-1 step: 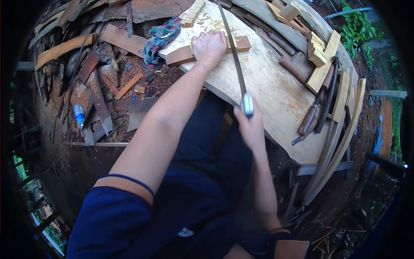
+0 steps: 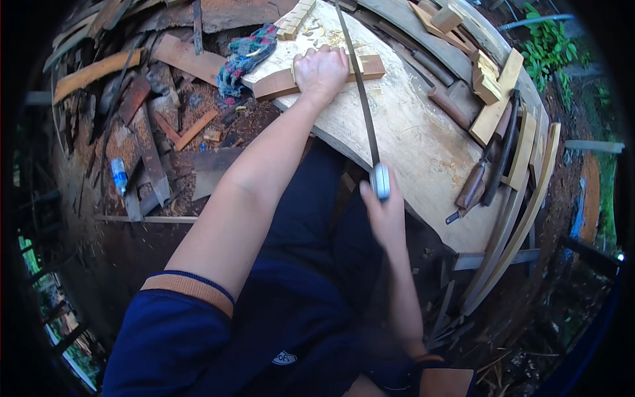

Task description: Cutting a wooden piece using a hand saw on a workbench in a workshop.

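Observation:
My left hand (image 2: 321, 74) is closed over a reddish-brown wooden block (image 2: 278, 84), pressing it on a pale wooden slab (image 2: 423, 159). A pale strip of wood (image 2: 356, 66) shows beside the knuckles, mostly hidden under the hand. My right hand (image 2: 385, 210) grips the light grey handle (image 2: 380, 181) of a handsaw. Its long dark blade (image 2: 366, 112) runs away from me across the block, just right of my left hand. Whether its teeth are in the wood cannot be seen.
Small cut pale blocks (image 2: 296, 20) lie at the slab's far end beside a checked cloth (image 2: 248, 53). On the right are a brown-handled tool (image 2: 471, 186), stacked pale blocks (image 2: 486, 79) and curved strips (image 2: 529, 225). Scrap boards (image 2: 188, 59) and a plastic bottle (image 2: 119, 175) lie left.
My right hand and the saw have drawn back toward me. My left hand and the block stay in place.

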`<state>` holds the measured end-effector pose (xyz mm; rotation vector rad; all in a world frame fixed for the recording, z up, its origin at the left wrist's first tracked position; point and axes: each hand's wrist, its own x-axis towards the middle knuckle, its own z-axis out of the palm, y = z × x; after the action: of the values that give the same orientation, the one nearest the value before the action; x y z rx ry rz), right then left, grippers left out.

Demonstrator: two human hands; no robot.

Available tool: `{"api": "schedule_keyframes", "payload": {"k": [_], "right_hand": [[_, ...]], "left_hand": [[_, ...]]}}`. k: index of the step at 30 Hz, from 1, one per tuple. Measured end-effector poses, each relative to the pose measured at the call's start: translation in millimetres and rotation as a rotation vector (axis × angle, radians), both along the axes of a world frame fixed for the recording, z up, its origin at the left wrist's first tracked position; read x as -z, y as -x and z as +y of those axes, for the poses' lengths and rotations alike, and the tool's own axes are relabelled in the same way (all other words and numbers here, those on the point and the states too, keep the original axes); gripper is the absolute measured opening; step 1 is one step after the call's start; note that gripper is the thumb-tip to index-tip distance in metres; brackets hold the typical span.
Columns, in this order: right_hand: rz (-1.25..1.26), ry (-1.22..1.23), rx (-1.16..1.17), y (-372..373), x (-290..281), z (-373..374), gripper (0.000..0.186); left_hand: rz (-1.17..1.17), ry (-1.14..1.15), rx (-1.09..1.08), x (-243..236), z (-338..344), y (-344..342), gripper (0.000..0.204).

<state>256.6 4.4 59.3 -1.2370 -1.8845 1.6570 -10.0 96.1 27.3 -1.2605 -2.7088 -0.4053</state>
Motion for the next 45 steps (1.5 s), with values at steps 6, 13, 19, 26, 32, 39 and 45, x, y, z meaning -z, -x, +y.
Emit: {"api": "schedule_keyframes", "payload": {"k": [6,13,19,26,32,39,45], "right_hand": [[-0.012,0.15,-0.01,-42.0,-29.8,-32.7,0.055],[-0.021,0.064,0.014,31.4,6.6,32.4,0.053],[0.004,0.162,0.063,-54.0,-31.7,-43.3,0.054],[0.057,0.119,0.051,15.7,18.6,34.1,0.048],[0.017,0.148,0.052,-59.9,-12.6,-42.6,0.055],[-0.041,0.037,0.006,29.3,9.4,37.2,0.051],[0.008,0.051,0.057,-12.3,7.5,-12.8,0.054]], "left_hand": [[0.052,-0.122,0.031,-0.5,-8.0,3.2,0.047],[0.033,-0.036,-0.011,7.7,3.8,-5.4,0.046],[0.053,-0.107,0.023,-0.6,-1.5,-1.0,0.048],[0.053,-0.124,0.059,6.7,10.0,-8.3,0.046],[0.059,-0.051,-0.01,-1.0,-2.6,-0.5,0.045],[0.04,-0.094,0.058,6.8,4.6,-9.8,0.045],[0.004,-0.005,-0.015,0.6,-0.7,1.1,0.043]]}}
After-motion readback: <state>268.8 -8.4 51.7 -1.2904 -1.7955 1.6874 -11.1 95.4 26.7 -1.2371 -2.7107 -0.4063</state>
